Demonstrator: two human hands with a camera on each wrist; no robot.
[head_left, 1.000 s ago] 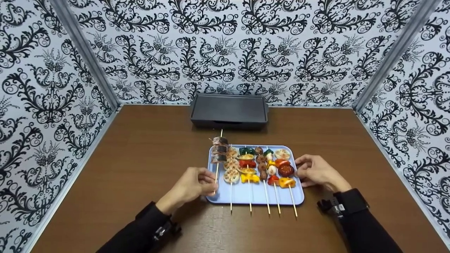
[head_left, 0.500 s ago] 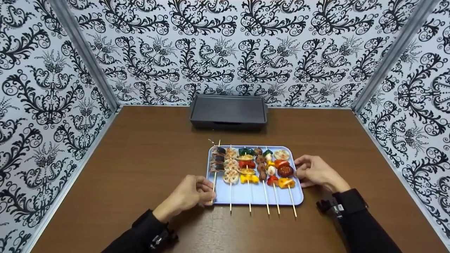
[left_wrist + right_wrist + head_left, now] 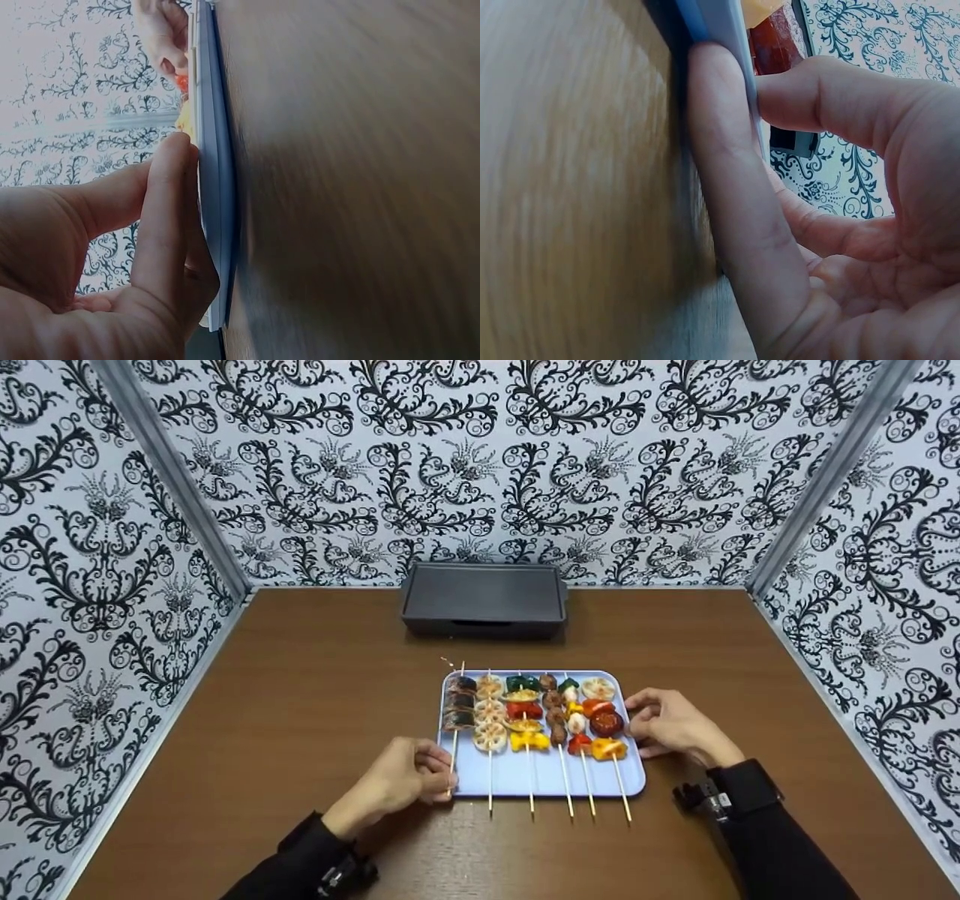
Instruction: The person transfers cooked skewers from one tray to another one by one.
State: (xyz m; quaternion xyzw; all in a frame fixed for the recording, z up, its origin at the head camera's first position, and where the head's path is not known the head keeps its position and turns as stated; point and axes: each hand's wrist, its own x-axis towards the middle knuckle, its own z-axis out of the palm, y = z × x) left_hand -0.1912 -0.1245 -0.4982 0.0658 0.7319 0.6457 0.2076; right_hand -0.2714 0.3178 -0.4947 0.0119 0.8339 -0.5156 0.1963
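A fish skewer (image 3: 458, 711) with dark-skinned chunks lies along the left side of the light blue tray (image 3: 517, 776). My left hand (image 3: 409, 772) pinches the lower end of its stick at the tray's front left corner; in the left wrist view that hand's fingertips meet beside the tray wall (image 3: 214, 187). At the opposite side, my right hand (image 3: 675, 724) holds the tray's right edge. Its thumb (image 3: 787, 97) is on the rim and a finger lies along the outer wall. Beside the fish lie a lotus root skewer (image 3: 490, 735), a meatball skewer (image 3: 556, 716) and several vegetable skewers.
A dark grey grill plate (image 3: 484, 594) stands behind the tray, near the patterned back wall (image 3: 465, 472). Patterned side walls border the brown table (image 3: 322, 660) left and right. Several stick ends jut over the tray's front edge.
My left hand has brought the fish skewer down and towards me, from raised above the tray's left edge to lying on the tray. The right hand has stayed at the tray's right edge.
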